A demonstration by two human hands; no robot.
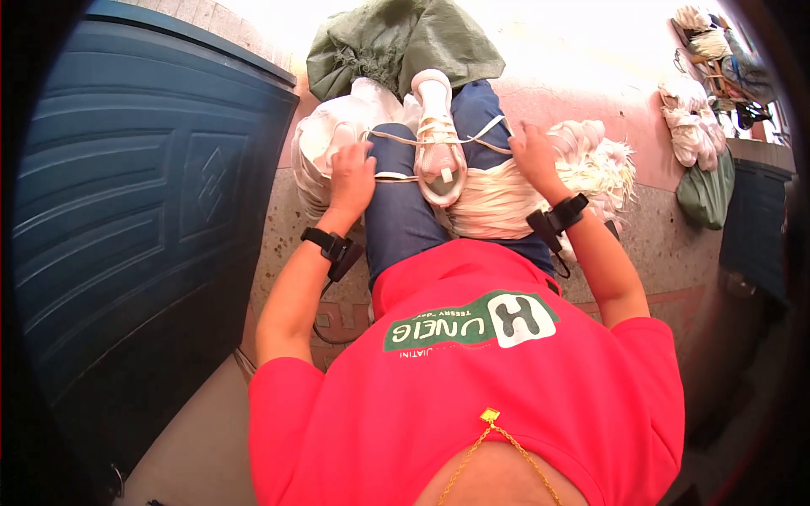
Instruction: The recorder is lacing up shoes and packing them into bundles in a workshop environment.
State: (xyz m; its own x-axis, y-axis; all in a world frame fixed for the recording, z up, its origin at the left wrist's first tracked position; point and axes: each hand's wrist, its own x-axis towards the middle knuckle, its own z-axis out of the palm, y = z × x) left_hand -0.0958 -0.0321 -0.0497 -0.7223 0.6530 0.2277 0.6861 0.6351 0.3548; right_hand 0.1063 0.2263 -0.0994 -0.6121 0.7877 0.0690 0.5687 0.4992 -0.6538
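Note:
A pale pink and white shoe (440, 160) rests between my thighs, its opening nearest me. White shoelaces (392, 136) run out from it to both sides. At the left, my left hand (353, 177) is closed, pinching a lace near its fingertips. Out to the right, my right hand (537, 158) has its fingers closed on the other side of the lace. A thick bundle of cream laces (496, 202) lies across my right thigh, below that hand. Beside my left knee is a white bag (310, 143) with a pale shoe at its top.
A green sack (451, 42) stands beyond my knees. White shoes and loose laces (591, 156) are heaped at the right. Farther right, more white bundles (692, 126) lie near a dark green bag (707, 190). A blue panelled door (118, 185) stands close on the left.

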